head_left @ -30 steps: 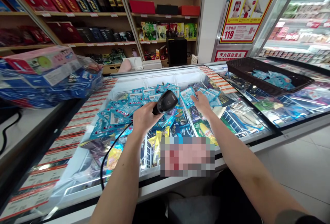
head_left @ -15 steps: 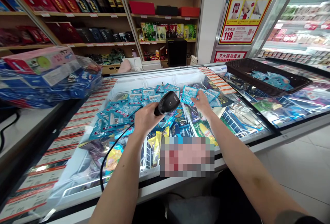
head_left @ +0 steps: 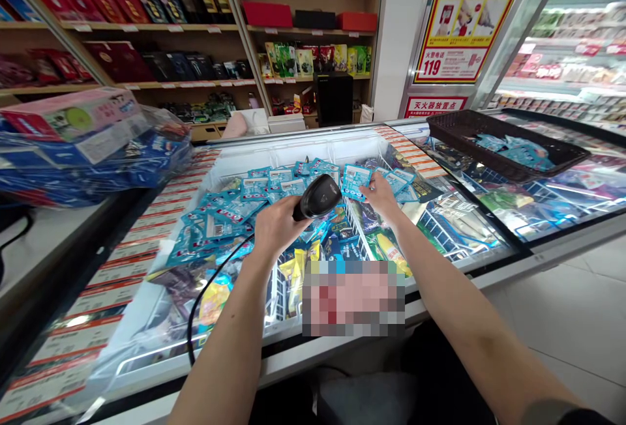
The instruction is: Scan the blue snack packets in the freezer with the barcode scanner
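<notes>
My left hand (head_left: 278,229) is wrapped round the handle of a black barcode scanner (head_left: 319,196), its head tilted toward the right. A black cable trails from the scanner toward me. At the edge of a blue packet (head_left: 356,181) printed with a barcode, my right hand (head_left: 379,194) has its fingers pinched on the lower right corner. The scanner head is just left of this packet, apart from it. Many similar blue packets (head_left: 254,189) lie piled in the chest freezer to the left, and a few more (head_left: 398,180) lie behind my right hand.
Wire baskets and other bagged goods sit lower in the freezer. A dark brown tray (head_left: 460,141) holding blue packets rests on the right side. Plastic-wrapped boxes (head_left: 88,145) stand at left. Stocked shelves (head_left: 308,32) and a fire-notice sign (head_left: 452,66) are behind.
Almost nothing differs. The packet at my right hand has shifted very slightly left, and the view has moved a little. My left hand keeps hold of the scanner.
</notes>
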A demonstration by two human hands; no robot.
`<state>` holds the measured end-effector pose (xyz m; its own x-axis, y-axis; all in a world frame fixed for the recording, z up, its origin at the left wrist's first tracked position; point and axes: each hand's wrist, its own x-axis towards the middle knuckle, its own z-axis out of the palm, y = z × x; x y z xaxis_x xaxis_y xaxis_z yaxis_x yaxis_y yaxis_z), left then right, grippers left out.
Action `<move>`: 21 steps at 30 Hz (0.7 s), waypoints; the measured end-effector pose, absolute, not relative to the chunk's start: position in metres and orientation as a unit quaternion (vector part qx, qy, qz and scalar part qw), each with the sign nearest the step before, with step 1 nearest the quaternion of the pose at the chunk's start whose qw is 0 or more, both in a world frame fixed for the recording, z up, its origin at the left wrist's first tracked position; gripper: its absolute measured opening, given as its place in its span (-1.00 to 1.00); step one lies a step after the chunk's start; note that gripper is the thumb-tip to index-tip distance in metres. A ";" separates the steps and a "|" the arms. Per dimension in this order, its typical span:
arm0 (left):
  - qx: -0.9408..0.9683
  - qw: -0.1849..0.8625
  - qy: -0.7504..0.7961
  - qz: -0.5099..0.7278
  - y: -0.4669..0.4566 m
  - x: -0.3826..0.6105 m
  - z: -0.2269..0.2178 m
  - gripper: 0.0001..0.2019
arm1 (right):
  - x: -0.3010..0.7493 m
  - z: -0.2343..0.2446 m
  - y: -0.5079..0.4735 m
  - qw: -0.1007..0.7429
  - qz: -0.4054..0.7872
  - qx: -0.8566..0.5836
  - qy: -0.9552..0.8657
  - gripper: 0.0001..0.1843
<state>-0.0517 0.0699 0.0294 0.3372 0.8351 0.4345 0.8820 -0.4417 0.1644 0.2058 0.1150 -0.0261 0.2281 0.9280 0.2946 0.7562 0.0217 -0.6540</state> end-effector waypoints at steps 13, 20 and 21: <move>-0.819 0.054 -0.521 -0.236 0.070 -0.051 0.029 -0.68 | 0.205 -0.026 0.115 0.363 0.118 -0.693 -0.611 -0.70; -0.815 0.045 -0.526 -0.241 0.069 -0.052 0.032 -0.68 | 0.215 -0.012 0.104 0.392 0.093 -0.707 -0.582 -0.61; -0.813 0.045 -0.528 -0.241 0.069 -0.052 0.032 -0.68 | 0.218 -0.008 0.100 0.388 0.078 -0.724 -0.566 -0.58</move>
<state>-0.0519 0.0691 0.0318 0.3273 0.8366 0.4392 0.8798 -0.4394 0.1813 0.2185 0.0998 -0.0079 0.3479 0.8789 0.3262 0.7583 -0.0593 -0.6492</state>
